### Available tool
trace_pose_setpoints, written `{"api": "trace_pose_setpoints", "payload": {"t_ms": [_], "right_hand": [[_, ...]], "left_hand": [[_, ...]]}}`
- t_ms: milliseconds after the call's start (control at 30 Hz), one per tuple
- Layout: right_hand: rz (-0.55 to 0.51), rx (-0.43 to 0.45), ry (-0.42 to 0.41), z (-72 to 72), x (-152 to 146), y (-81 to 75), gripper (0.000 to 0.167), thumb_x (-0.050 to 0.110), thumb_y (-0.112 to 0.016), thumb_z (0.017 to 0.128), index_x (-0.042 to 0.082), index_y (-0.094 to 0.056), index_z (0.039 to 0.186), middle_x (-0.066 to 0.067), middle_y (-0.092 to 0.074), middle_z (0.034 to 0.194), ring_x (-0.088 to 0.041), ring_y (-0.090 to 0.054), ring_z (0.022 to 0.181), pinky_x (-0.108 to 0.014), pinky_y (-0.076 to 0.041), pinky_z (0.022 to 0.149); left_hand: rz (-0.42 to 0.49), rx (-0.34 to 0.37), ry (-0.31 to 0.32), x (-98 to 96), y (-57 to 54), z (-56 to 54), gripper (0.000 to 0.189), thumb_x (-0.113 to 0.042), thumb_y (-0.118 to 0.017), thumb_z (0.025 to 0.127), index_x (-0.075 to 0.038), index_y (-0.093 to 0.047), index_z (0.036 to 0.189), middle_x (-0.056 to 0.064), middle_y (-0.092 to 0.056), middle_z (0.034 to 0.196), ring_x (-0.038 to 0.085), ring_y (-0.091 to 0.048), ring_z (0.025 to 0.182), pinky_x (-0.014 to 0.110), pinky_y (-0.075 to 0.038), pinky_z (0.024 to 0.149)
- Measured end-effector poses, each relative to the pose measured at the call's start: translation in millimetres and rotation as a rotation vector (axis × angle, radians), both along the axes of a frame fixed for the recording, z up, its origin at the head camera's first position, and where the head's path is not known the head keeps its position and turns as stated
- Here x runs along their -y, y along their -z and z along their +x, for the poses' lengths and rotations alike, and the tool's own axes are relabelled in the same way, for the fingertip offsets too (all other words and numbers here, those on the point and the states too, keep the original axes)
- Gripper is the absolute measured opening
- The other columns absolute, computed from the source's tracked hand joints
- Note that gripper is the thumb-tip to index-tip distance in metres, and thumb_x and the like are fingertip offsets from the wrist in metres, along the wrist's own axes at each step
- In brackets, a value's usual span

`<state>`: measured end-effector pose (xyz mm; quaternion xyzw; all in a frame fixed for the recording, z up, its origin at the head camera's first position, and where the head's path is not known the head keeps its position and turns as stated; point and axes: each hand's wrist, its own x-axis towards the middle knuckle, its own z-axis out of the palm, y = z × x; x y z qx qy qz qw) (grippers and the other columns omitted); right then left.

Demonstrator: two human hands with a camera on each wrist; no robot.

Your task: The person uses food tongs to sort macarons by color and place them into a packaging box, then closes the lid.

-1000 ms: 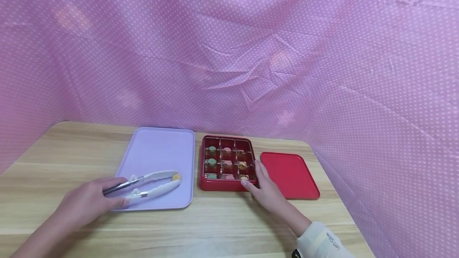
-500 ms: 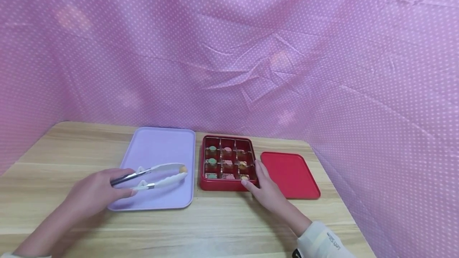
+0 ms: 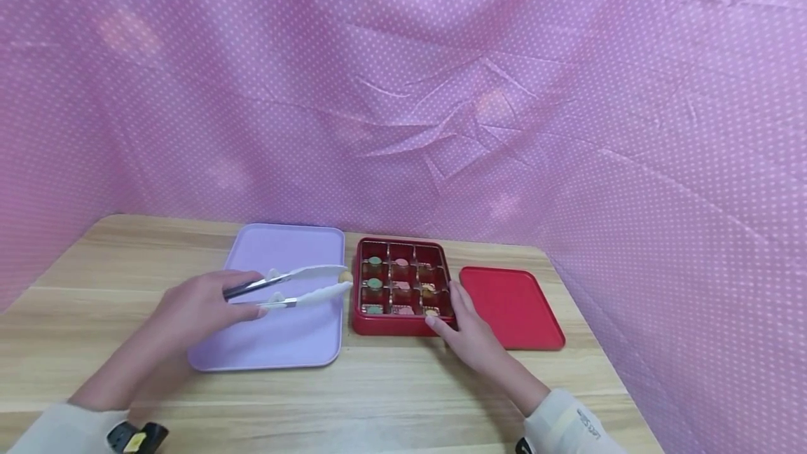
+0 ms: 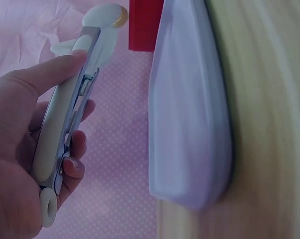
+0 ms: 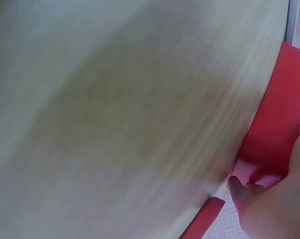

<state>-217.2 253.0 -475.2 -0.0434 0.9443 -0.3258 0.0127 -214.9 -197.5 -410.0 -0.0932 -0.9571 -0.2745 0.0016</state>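
Note:
My left hand (image 3: 200, 307) grips a pair of tongs (image 3: 321, 293) with white tips and metal-and-pale handles. Pinched between the tips is a small round tan-yellow piece (image 3: 345, 277), above the gap between the lilac tray (image 3: 290, 349) and the red box (image 3: 391, 326). In the left wrist view, the thumb lies along one handle of the tongs (image 4: 60, 114) and the fingers curl round the other. My right hand (image 3: 473, 338) holds the box's front right corner, thumb at the front rim and fingers along the right side. Small green, pink and yellow pieces sit in the box's clear divided insert.
To the right of the box lies a flat red lid (image 3: 513, 310). Everything stands on a wood-grain table (image 3: 378, 398). A pink dotted cloth (image 3: 403, 90) hangs close behind and along the sides.
My left hand has carried the tongs and the tan-yellow piece up from over the tray, rightward toward the box. The right hand stays at the box corner.

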Motion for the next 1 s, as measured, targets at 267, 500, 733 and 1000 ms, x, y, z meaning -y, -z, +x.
{"api": "trace_pose_setpoints", "payload": {"t_ms": [267, 500, 733, 1000], "right_hand": [[-0.003, -0.005, -0.008, -0.2, 0, 0.5, 0.103, 0.074, -0.056, 0.088, 0.024, -0.009, 0.164, 0.001, -0.009, 0.171, -0.031, -0.026, 0.152, -0.063, -0.035, 0.114], [0.005, -0.01, -0.004, -0.1, 0, -0.5, 0.101, 0.073, -0.056, 0.089, 0.024, -0.009, 0.164, 0.001, -0.008, 0.171, -0.033, -0.028, 0.151, -0.064, -0.035, 0.113], [0.014, -0.004, 0.0, -0.5, -2, 2.0, 0.102, 0.074, -0.056, 0.088, 0.025, -0.008, 0.164, 0.0, -0.009, 0.171, -0.032, -0.028, 0.151, -0.064, -0.036, 0.113], [0.013, 0.003, -0.001, -1.8, -2, 2.3, 0.102, 0.076, -0.054, 0.087, 0.029, -0.006, 0.163, 0.002, -0.008, 0.171, -0.033, -0.028, 0.152, -0.065, -0.037, 0.111]], "left_hand": [[0.019, -0.038, 0.035, -24.9, -4.6, -18.0, 0.074, -0.066, -0.077, 0.077, -0.024, -0.065, 0.136, 0.014, -0.065, 0.136, 0.037, -0.062, 0.117, 0.051, -0.051, 0.082], [0.022, -0.084, 0.075, -48.6, -6.5, -39.2, 0.07, -0.058, -0.08, 0.078, -0.022, -0.066, 0.136, 0.011, -0.069, 0.129, 0.027, -0.063, 0.106, 0.044, -0.051, 0.078], [0.015, -0.067, 0.102, -78.7, -3.6, -60.6, 0.071, -0.056, -0.08, 0.078, -0.023, -0.064, 0.138, 0.009, -0.068, 0.132, 0.025, -0.063, 0.106, 0.044, -0.051, 0.082], [-0.013, -0.058, 0.102, -107.6, -1.2, -81.1, 0.07, -0.059, -0.078, 0.078, -0.029, -0.062, 0.139, 0.006, -0.069, 0.13, 0.024, -0.063, 0.099, 0.046, -0.051, 0.083]]}}
